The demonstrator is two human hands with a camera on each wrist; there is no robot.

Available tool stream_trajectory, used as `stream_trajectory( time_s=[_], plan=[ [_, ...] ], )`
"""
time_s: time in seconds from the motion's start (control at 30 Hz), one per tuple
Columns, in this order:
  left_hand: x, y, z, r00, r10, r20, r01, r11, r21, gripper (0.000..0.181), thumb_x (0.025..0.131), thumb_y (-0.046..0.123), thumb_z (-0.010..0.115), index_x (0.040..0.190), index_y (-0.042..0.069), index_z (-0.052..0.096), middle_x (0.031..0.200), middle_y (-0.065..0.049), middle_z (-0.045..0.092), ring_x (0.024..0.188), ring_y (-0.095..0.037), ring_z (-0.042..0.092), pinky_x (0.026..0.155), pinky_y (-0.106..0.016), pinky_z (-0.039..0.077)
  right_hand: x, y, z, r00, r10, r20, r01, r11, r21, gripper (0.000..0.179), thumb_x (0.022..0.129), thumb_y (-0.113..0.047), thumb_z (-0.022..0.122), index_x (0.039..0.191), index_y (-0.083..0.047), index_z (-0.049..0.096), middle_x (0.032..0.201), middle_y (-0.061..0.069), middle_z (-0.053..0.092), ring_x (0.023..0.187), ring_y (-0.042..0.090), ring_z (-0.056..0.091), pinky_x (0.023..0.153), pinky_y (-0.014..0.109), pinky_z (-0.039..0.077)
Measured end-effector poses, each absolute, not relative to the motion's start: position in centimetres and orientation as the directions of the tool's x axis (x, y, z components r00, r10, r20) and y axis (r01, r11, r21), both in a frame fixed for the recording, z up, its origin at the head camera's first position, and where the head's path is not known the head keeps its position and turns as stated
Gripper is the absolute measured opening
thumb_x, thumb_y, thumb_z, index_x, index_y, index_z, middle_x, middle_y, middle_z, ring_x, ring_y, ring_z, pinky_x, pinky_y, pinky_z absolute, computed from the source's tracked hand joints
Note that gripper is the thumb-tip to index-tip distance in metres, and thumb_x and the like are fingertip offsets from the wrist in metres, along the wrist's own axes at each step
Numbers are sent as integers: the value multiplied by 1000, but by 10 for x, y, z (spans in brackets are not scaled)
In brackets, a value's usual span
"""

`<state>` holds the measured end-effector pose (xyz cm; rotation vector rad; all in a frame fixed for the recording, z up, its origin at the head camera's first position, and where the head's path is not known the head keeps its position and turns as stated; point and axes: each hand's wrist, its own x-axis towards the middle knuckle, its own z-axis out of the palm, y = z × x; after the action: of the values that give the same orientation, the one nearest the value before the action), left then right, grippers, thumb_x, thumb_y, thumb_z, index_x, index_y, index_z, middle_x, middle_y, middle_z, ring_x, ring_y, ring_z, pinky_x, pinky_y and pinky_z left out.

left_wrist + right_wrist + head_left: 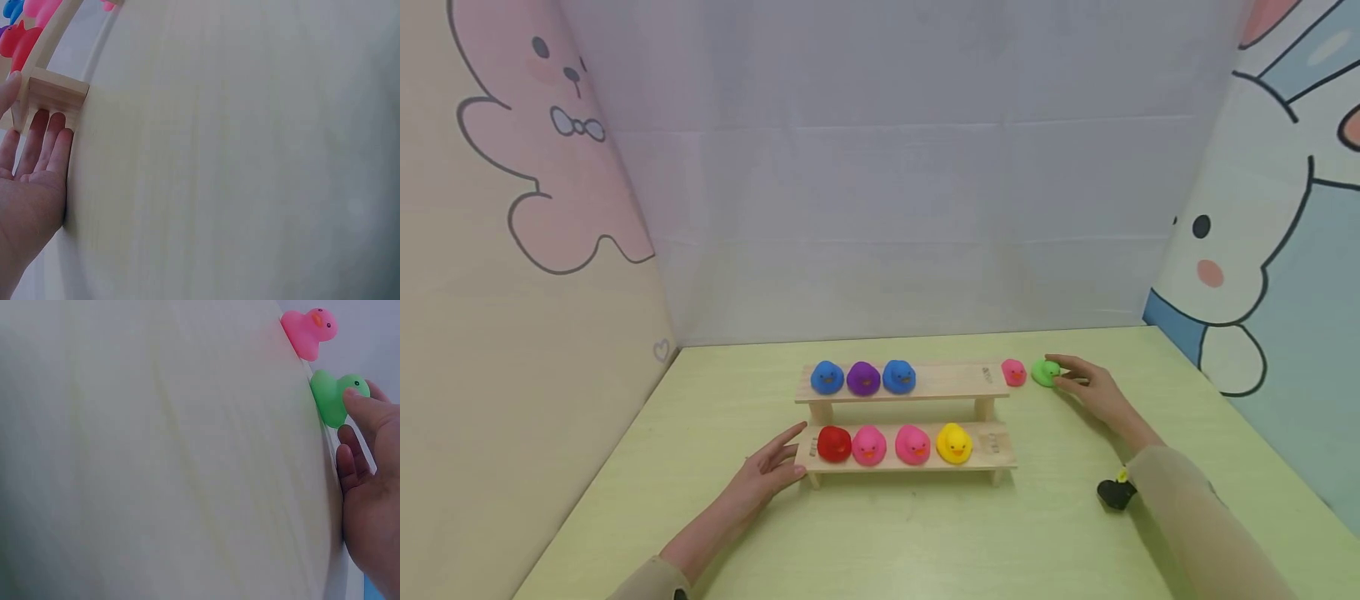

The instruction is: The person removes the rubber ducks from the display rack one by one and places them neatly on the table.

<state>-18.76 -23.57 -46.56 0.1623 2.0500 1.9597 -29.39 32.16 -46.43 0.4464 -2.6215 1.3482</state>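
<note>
My right hand (1097,395) pinches a green rubber duck (1046,372) between thumb and fingers at the table's back right. In the right wrist view the thumb lies against the head of that green duck (334,400). A pink duck (1013,372) sits just left of it. My left hand (765,472), fingers extended, rests against the left end of a two-tier wooden stand (902,467). The left wrist view shows those fingers by the stand's leg (59,90). On the lower tier are a red duck (834,444), two pink ducks (868,446) and a yellow duck (954,443).
The upper tier (951,380) bears a blue duck (827,377), a purple duck (863,378) and another blue duck (898,377). A small black object with a yellow part (1116,493) lies beside the right sleeve. A pale curtain (895,183) stands behind the table.
</note>
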Motion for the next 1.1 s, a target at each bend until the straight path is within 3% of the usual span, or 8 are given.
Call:
stream_trajectory(
  time_s=[0.37, 0.63, 0.93, 1.1],
  plan=[
    [-187, -237, -466, -946, 292, -139, -125, 65, 990, 69, 94, 14, 66, 154, 19, 32, 139, -19, 48, 122, -29, 53, 104, -37, 39, -292, 320, -463, -949, -177, 260, -314, 544, -778, 46, 100, -17, 57, 142, -1, 47, 138, 24, 49, 108, 35, 52, 90, 44, 42],
    [-187, -236, -466, -948, 287, -137, -124, 63, 990, 69, 94, 14, 66, 154, 19, 32, 137, -19, 49, 121, -29, 54, 103, -37, 40, -291, 319, -461, -950, -169, 261, -311, 548, -777, 45, 100, -18, 58, 141, -1, 48, 137, 23, 50, 107, 33, 52, 86, 29, 43],
    [-188, -236, -465, -947, 288, -140, -125, 71, 990, 69, 94, 14, 66, 154, 19, 31, 138, -19, 49, 121, -28, 54, 104, -37, 39, -292, 320, -462, -957, -164, 240, -291, 528, -798, 47, 100, -16, 58, 142, -1, 46, 138, 24, 49, 109, 36, 51, 91, 46, 40],
    [-187, -236, -465, -949, 279, -147, -130, 77, 989, 70, 93, 15, 67, 154, 19, 32, 137, -19, 49, 120, -29, 55, 104, -39, 39, -291, 319, -461, -957, -166, 236, -289, 530, -797, 47, 100, -16, 58, 143, 0, 46, 138, 25, 49, 109, 37, 51, 91, 48, 40]
  ],
)
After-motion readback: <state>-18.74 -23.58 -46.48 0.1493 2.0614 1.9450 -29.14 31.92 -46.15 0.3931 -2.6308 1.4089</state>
